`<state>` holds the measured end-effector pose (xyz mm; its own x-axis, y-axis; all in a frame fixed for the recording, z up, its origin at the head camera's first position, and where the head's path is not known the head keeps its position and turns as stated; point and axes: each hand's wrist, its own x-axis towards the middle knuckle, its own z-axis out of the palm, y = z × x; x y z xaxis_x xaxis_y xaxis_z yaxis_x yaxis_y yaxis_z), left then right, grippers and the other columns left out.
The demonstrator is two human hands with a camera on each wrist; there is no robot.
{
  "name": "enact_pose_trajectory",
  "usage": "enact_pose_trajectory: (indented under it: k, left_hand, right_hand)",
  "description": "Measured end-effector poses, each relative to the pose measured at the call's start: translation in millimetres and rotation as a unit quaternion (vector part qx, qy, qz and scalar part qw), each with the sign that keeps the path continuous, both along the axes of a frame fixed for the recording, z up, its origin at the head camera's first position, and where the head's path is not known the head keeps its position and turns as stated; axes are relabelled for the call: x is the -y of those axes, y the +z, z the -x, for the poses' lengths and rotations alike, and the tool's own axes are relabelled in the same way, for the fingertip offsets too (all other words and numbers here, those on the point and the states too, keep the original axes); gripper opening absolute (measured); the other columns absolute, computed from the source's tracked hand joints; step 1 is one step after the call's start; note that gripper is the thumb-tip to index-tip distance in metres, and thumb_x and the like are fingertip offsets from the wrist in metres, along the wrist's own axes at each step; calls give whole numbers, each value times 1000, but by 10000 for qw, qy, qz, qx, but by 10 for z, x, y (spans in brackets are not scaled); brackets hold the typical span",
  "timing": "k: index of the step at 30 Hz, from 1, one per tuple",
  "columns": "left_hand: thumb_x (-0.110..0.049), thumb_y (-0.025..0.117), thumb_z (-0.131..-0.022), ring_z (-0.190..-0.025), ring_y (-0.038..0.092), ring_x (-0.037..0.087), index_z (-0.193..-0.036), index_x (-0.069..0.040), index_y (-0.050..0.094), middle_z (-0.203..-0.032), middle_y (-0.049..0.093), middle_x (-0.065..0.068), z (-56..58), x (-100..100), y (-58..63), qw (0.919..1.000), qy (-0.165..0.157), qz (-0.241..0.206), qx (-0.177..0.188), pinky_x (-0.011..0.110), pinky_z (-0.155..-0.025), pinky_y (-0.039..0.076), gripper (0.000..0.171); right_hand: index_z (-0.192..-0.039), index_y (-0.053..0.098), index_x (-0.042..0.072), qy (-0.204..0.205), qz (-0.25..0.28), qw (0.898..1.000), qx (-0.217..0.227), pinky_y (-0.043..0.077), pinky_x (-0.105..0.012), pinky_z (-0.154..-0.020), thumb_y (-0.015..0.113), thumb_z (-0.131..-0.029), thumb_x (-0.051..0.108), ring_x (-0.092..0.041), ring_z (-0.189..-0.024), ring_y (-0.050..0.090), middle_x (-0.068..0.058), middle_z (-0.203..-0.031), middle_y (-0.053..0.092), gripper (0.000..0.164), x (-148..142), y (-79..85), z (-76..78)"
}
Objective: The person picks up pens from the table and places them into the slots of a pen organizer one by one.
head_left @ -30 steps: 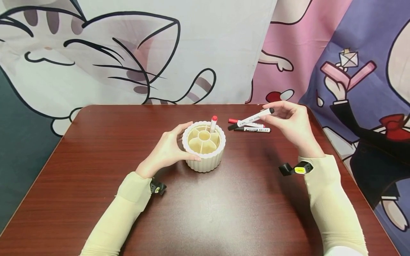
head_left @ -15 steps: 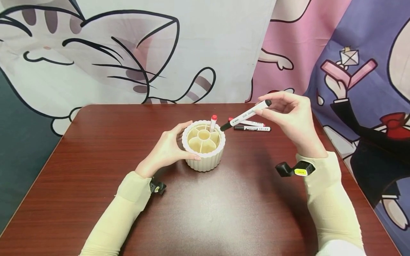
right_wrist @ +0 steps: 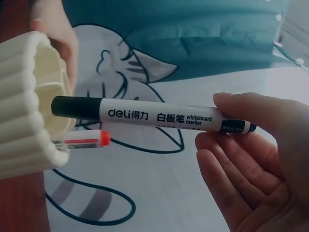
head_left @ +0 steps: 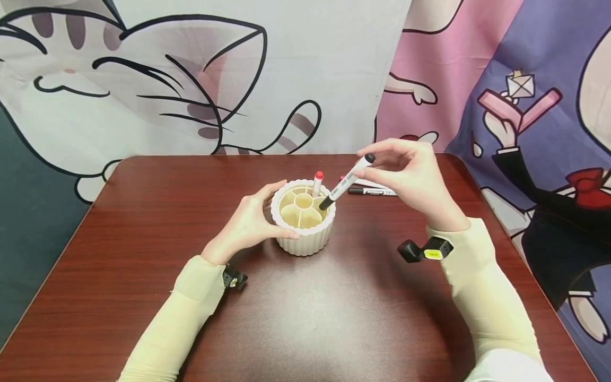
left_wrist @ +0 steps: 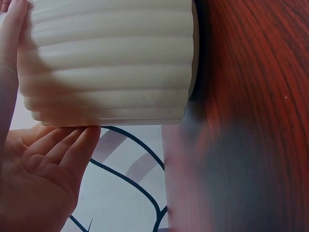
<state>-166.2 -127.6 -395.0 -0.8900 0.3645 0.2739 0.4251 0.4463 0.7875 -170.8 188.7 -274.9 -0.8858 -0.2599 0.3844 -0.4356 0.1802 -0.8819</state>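
Note:
A cream pen holder (head_left: pixel 305 244) with fluted sides and a divided inside stands on the table. My left hand (head_left: pixel 248 223) grips it from the left, thumb at the front and fingers behind; the left wrist view shows the fluted wall (left_wrist: pixel 111 63) between them. In my right hand (head_left: pixel 406 172) a black whiteboard marker (right_wrist: pixel 154 113) is pinched near its end between thumb and fingers. It slants down, its black cap (head_left: pixel 326 203) over a right-hand compartment, inside the rim in the head view. A red-ended marker (head_left: pixel 318 183) stands in a back compartment.
Right of the holder, a black-capped marker (head_left: pixel 369 191) and a red marker (head_left: pixel 343 179) lie on the dark red-brown table (head_left: pixel 143 239), partly behind my right hand. A cartoon-printed cloth (head_left: pixel 343 69) hangs behind the far edge.
My right hand has carried the black whiteboard marker leftward from over the lying markers to the holder, tilting it steeper. My left hand stays on the holder.

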Motion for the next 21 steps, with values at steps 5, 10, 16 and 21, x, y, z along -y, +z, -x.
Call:
enact_pose_trajectory:
  k: [5, 10, 16, 21]
  left_hand:
    - [-41, 102, -56, -117, 63, 13, -149, -12, 50, -140, 60, 0, -2, 4, 8, 10000, -7, -4, 4, 36, -101, 48, 111]
    - [-41, 102, -56, -117, 63, 13, -150, -13, 49, -140, 60, 0, -2, 3, 15, 10000, -37, -39, 46, 35, -101, 48, 111]
    - [-42, 101, -57, -117, 63, 12, -150, -13, 49, -141, 59, -1, -9, 10, 18, 9999, -27, -44, 94, 35, -100, 49, 110]
    - [-45, 100, -57, -118, 62, 12, -150, -17, 49, -140, 60, -1, -18, 7, 20, 9999, 15, 3, 113, 36, -100, 49, 110]
  right_hand:
    - [-107, 80, 11, 84, -430, 9989, 158, 60, -32, -66, 88, -81, 9, -23, -74, 73, -10, -87, 75, 27, 115, -71, -3]
    - [-105, 80, 17, 15, -855, 9961, 227, 59, -32, -72, 89, -81, 18, -21, -79, 72, -1, -91, 75, 25, 203, -229, 9]
    - [-103, 79, 18, 103, -1118, 9933, 265, 59, -32, -73, 89, -81, 23, -16, -80, 72, 3, -92, 74, 25, 272, -459, 43]
    - [-105, 78, 15, 211, -1211, 9920, 300, 59, -33, -71, 89, -81, 24, -15, -78, 71, 3, -89, 74, 28, 310, -595, 59]
